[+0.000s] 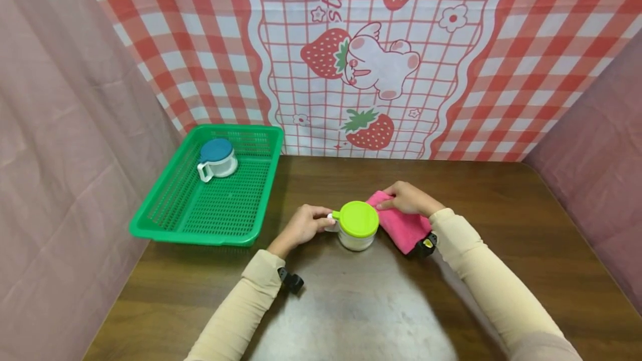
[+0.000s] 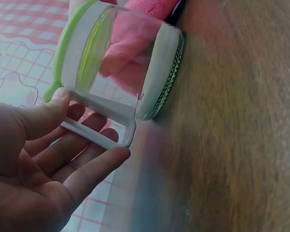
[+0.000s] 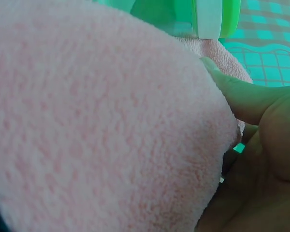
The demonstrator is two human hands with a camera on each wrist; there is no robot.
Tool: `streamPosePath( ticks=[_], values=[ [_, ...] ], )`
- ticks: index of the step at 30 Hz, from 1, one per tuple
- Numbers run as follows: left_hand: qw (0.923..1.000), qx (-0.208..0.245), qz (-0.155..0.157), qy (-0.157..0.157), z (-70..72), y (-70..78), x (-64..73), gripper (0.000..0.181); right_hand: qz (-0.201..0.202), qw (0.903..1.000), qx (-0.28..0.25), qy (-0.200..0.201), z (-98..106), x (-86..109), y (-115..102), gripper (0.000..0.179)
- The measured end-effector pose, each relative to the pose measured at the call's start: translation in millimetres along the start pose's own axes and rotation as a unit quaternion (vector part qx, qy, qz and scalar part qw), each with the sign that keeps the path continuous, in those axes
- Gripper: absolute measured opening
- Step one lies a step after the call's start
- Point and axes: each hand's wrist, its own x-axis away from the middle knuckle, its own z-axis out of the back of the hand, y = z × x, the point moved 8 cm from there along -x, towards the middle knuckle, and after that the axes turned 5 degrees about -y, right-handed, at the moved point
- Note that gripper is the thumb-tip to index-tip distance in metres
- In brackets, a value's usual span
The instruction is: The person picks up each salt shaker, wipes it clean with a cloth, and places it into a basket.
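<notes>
A clear jar (image 1: 356, 243) with a lime-green lid (image 1: 359, 219) and a white handle (image 2: 99, 140) stands near the middle of the wooden table. My left hand (image 1: 304, 224) holds that handle, thumb at the top by the lid and fingers curled under it in the left wrist view. On the jar's right side, my right hand (image 1: 408, 199) grips a pink cloth (image 1: 403, 228), which hangs down from the fingers beside the jar. In the right wrist view the cloth (image 3: 111, 121) covers most of the picture, with the thumb (image 3: 241, 94) pressed on its edge.
A green plastic basket (image 1: 268, 194) sits at the left of the table (image 1: 476, 199). Inside it is a similar jar (image 1: 227, 167) with a blue lid. Behind the table hangs a red checked strawberry curtain (image 1: 281, 43); pink cloth walls (image 1: 60, 99) flank both sides.
</notes>
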Motion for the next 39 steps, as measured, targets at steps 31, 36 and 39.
streamPosePath(
  ticks=[31, 36, 39],
  values=[
    [0.9972, -0.031, 0.006, 0.067, 2.7, 4.7, 3.1, 0.024, 0.025, 0.9935, -0.002, 0.111, -9, 57.3, 4, 0.018],
    [0.9980, -0.016, 0.004, 0.061, 0.9, 2.2, 2.0, 0.025, 0.035, 0.9899, -0.012, 0.137, -6, 60.9, 2, 0.014],
    [0.9981, -0.012, -0.004, 0.060, 0.9, 2.5, 1.7, 0.024, 0.038, 0.9876, -0.018, 0.151, -3, 62.8, 1, 0.010]
  ],
)
